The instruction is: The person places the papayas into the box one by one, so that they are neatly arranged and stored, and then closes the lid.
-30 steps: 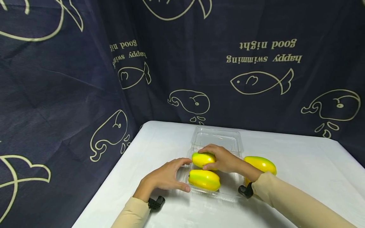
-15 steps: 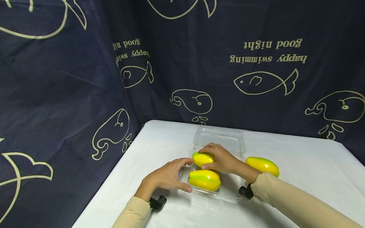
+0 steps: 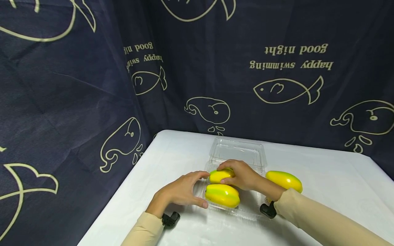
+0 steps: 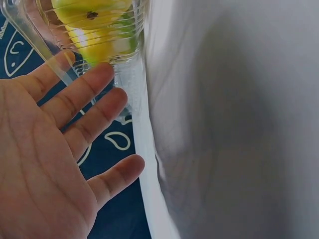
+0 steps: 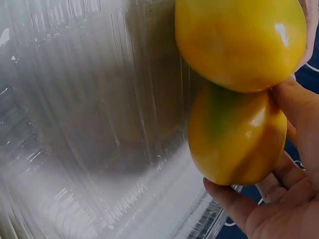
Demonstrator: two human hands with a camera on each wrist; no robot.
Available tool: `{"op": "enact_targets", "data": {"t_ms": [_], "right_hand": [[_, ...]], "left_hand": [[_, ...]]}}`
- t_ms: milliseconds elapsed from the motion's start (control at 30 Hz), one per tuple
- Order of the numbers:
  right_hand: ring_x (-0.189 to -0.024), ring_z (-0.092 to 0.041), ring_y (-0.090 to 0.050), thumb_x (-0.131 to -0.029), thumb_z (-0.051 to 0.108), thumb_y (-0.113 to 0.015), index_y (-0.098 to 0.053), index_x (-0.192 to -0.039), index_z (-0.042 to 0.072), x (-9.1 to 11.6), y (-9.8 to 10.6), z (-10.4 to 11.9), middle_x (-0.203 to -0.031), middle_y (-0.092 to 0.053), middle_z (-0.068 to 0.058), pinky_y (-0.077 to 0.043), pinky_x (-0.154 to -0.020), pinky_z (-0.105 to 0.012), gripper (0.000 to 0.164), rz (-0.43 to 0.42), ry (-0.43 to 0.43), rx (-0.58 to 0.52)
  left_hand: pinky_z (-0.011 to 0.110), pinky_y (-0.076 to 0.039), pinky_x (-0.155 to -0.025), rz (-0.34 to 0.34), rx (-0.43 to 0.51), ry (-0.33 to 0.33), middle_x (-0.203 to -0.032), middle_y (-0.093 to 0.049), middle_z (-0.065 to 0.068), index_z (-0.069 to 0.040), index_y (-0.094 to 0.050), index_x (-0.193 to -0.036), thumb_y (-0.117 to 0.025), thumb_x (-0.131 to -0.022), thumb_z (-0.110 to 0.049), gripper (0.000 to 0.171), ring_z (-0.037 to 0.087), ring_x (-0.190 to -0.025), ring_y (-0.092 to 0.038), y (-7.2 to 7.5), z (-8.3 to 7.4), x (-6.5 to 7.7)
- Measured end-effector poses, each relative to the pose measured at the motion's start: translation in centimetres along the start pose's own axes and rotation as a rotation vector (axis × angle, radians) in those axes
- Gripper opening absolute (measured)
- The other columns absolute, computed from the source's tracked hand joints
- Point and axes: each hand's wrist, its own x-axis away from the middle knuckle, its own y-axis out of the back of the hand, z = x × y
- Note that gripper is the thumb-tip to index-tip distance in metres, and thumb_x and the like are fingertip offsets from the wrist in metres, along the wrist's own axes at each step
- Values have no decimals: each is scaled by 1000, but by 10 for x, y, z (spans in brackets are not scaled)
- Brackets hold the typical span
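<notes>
A clear plastic clamshell box (image 3: 246, 205) lies open on the table, its lid folded back. Inside, along the left, sits a glossy yellow-green papaya (image 3: 222, 195). Just behind it, a second papaya (image 3: 221, 175) is held by my right hand (image 3: 243, 175), thumb on the near side and fingers over the far side. The right wrist view shows the held papaya (image 5: 237, 134) against the other one (image 5: 241, 45). My left hand (image 3: 181, 189) is spread at the box's left side, fingers relaxed and empty; in the left wrist view its fingertips (image 4: 102, 74) are right by the clear wall.
Another papaya (image 3: 284, 181) lies on the white table right of the box, partly behind my right forearm; a bit of yellow shows below the forearm. The lid (image 3: 238, 152) extends toward the back. Dark fish-print cloth (image 3: 197, 68) hangs behind and at left.
My right hand has shifted slightly toward me with the papaya, which now sits closer against the front one. The left hand keeps its place beside the box.
</notes>
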Motion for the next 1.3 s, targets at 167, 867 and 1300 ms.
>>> {"op": "enact_targets", "data": {"t_ms": [167,867,1300], "right_hand": [[-110,-22,-62,-85,23,-81,-71,-122,8,2,3,0,-119,-67,-5,-53,-95,-41,41,22,-40,-2],[-107,-22,-57,-85,25,-81,-71,-122,12,13,13,7,-116,-64,-6,-50,-93,-39,40,32,-113,-8],[-115,-27,-59,-87,25,-79,-66,-129,13,26,40,11,-123,-64,-7,-52,-94,-43,46,-26,-126,11]], "left_hand": [[48,-36,-118,0,-3,-1,-155,-40,-17,-41,-34,-151,-77,-69,-73,98,14,-144,-40,-1,-1,-1],[51,-37,-116,-2,11,16,-153,-43,-16,-39,-35,-151,-76,-70,-73,97,16,-143,-42,-4,-4,-1],[53,-40,-114,-24,35,-18,-151,-46,-13,-37,-36,-152,-78,-68,-73,101,17,-140,-45,-5,-4,0]]}}
